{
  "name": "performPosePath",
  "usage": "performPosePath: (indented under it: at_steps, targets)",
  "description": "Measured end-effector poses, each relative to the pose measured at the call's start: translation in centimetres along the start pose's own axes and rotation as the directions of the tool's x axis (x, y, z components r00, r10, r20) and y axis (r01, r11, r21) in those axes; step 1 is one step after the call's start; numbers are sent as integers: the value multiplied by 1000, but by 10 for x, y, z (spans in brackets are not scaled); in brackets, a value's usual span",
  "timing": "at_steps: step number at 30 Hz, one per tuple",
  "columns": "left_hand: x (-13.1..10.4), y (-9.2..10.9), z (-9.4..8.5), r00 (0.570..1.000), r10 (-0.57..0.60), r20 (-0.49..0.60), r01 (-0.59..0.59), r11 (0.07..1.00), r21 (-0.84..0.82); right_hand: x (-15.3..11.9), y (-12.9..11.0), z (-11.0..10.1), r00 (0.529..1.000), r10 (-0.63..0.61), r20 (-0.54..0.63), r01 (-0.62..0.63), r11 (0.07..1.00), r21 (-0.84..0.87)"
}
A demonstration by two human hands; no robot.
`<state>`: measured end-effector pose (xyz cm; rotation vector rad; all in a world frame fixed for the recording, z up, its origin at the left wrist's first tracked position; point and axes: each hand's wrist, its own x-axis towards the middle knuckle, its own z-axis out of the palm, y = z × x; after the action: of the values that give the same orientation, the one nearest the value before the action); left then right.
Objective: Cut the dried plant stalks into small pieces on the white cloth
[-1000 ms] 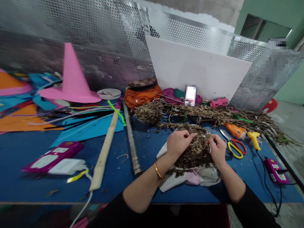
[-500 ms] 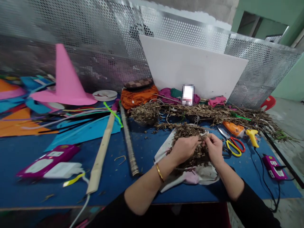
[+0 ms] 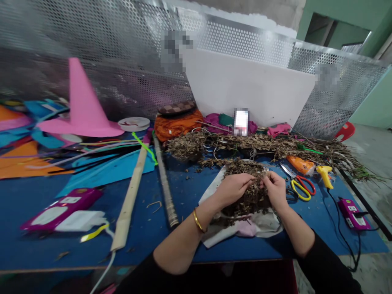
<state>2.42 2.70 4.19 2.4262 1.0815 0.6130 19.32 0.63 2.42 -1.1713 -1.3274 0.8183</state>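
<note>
My left hand point(image 3: 235, 188) and my right hand point(image 3: 274, 188) meet over a heap of dried brown plant bits point(image 3: 248, 202). Both have their fingers closed in a pinch on dried plant pieces point(image 3: 258, 179) between them. The heap lies on a whitish cloth point(image 3: 266, 226) with a pink patch, spread near the table's front edge. To the right of my right hand lie scissors point(image 3: 301, 190) with red and yellow handles, tips pointing away to the left. Beyond the heap, a long pile of dried stalks point(image 3: 275, 145) runs across the table.
A yellow glue gun point(image 3: 324, 175) and a purple power strip point(image 3: 353, 214) lie to the right. On the left are a wooden stick point(image 3: 130, 200), a dark rod point(image 3: 165, 183), another purple power strip point(image 3: 64, 208) and a pink pointed hat point(image 3: 81, 106). A white board point(image 3: 248, 85) stands behind.
My left hand has drawn slightly left and its fingers have parted a little from my right. My right hand stays nearly in place over the heap.
</note>
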Motion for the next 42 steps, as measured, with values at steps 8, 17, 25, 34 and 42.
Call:
performPosePath:
  at_steps: [8, 17, 25, 34, 42]
  targets:
    - [-1, 11, -3, 995, -98, 0, 95, 968, 231, -2, 1, 1, 997, -52, 57, 57, 994, -93]
    - [-1, 9, -3, 981, -190, 27, 190, 945, -268, -5, -3, -2, 957, -257, 136, 284, 925, -251]
    - [0, 8, -2, 986, -159, 45, 165, 968, -187, -4, -8, -5, 933, -309, 185, 349, 904, -246]
    - [2, 3, -7, 985, -165, -50, 154, 972, -180, -1, 2, -3, 959, -46, 278, 87, 987, -134]
    - [-2, 6, -8, 996, -87, 3, 85, 986, 142, 5, 1, -6, 976, 40, 212, -41, 999, 0]
